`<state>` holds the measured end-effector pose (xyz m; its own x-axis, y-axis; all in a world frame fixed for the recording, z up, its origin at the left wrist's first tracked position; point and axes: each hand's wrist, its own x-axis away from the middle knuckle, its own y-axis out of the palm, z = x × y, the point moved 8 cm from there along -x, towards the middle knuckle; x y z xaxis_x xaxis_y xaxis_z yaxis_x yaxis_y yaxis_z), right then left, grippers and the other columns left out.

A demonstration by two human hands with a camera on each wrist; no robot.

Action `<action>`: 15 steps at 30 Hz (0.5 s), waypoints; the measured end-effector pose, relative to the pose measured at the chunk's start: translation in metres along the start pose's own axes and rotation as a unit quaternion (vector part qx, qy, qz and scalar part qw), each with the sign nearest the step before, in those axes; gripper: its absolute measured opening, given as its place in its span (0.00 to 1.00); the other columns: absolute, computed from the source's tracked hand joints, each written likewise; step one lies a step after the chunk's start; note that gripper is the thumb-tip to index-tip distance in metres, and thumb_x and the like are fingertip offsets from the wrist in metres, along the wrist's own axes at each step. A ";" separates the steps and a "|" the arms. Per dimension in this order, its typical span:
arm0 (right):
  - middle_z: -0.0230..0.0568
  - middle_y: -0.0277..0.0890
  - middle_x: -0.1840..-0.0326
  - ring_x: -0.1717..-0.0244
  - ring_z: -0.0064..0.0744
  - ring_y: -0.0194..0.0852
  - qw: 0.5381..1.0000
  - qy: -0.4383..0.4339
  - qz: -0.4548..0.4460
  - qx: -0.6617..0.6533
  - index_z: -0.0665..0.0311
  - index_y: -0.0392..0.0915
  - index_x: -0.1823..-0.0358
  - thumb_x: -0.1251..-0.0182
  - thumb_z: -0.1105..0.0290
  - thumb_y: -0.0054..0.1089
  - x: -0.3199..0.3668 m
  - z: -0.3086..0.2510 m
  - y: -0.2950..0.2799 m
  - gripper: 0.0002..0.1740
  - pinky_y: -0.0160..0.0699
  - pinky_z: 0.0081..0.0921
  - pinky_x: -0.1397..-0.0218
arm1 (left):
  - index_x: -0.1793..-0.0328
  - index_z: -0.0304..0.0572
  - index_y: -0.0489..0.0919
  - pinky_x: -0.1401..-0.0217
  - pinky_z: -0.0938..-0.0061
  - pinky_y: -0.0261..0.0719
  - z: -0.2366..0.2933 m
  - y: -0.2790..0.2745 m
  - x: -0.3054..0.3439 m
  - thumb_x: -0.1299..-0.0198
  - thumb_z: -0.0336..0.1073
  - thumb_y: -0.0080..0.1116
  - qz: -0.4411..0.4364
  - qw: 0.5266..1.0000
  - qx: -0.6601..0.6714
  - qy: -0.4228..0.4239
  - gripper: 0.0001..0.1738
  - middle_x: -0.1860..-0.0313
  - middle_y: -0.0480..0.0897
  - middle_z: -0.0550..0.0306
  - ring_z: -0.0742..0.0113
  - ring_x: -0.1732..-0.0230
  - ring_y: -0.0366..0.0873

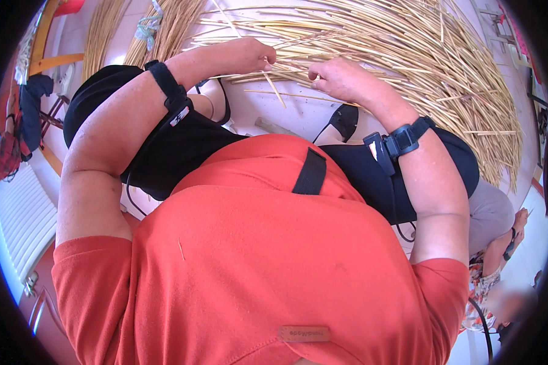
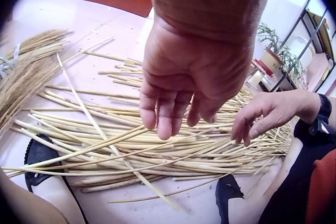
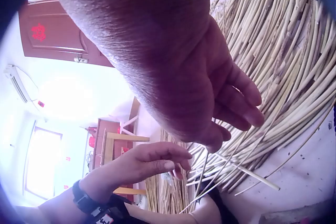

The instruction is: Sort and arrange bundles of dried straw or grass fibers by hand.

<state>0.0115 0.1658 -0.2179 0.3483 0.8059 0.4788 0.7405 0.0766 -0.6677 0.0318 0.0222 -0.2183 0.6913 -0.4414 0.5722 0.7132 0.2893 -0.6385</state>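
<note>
A thin stalk hangs slanting from the left hand, just above centre in the head view. The hand's thumb and fingertips are drawn together on the stalk's upper end. It crosses the near edge of the stalks, a broad loose heap fanned over the pale floor from top centre down the right side. The right hand is just right of the left, apart from it. Its fingers are loose and gripping nothing, and their tips reach down onto the heap's near edge. Both hands sit at that edge, with the bulk of the heap beyond them and to the right. Below the right hand a black shoe rests on the floor. At the upper left lies a tied bundle of finer straw, well apart from the hands.
</note>
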 end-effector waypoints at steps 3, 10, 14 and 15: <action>0.53 0.79 0.68 0.63 0.51 0.78 1.000 -0.006 0.002 0.010 0.61 0.77 0.56 0.38 0.62 0.54 -0.001 0.000 0.001 0.14 0.74 0.44 0.58 | 0.46 0.44 0.76 0.52 0.60 0.75 0.000 0.000 -0.002 0.37 0.39 0.52 0.010 1.000 -0.015 0.009 0.16 0.59 0.82 0.45 0.50 0.57 0.79; 0.53 0.79 0.68 0.63 0.52 0.78 1.000 -0.006 -0.005 0.021 0.62 0.77 0.56 0.38 0.61 0.53 0.002 -0.001 0.001 0.14 0.74 0.45 0.57 | 0.50 0.43 0.79 0.51 0.58 0.75 0.005 -0.002 0.001 0.39 0.39 0.54 0.009 1.000 0.009 -0.014 0.14 0.60 0.83 0.42 0.47 0.56 0.80; 0.53 0.79 0.68 0.63 0.52 0.78 1.000 -0.003 -0.007 0.019 0.61 0.77 0.56 0.37 0.61 0.53 0.002 -0.001 0.001 0.14 0.74 0.44 0.57 | 0.50 0.44 0.79 0.51 0.58 0.75 0.006 -0.002 0.001 0.39 0.41 0.55 -0.001 1.000 0.007 -0.014 0.15 0.60 0.83 0.43 0.47 0.55 0.80; 0.53 0.79 0.68 0.63 0.52 0.78 1.000 -0.006 -0.004 0.018 0.61 0.77 0.56 0.37 0.61 0.52 0.002 -0.001 0.000 0.14 0.74 0.45 0.57 | 0.50 0.44 0.79 0.51 0.58 0.76 0.006 -0.001 0.000 0.39 0.41 0.55 -0.002 1.000 0.007 -0.015 0.15 0.60 0.83 0.43 0.48 0.55 0.80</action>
<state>0.0132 0.1666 -0.2165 0.3355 0.8119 0.4777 0.7221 0.1040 -0.6839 0.0319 0.0266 -0.2141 0.6917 -0.4174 0.5893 0.7169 0.2993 -0.6296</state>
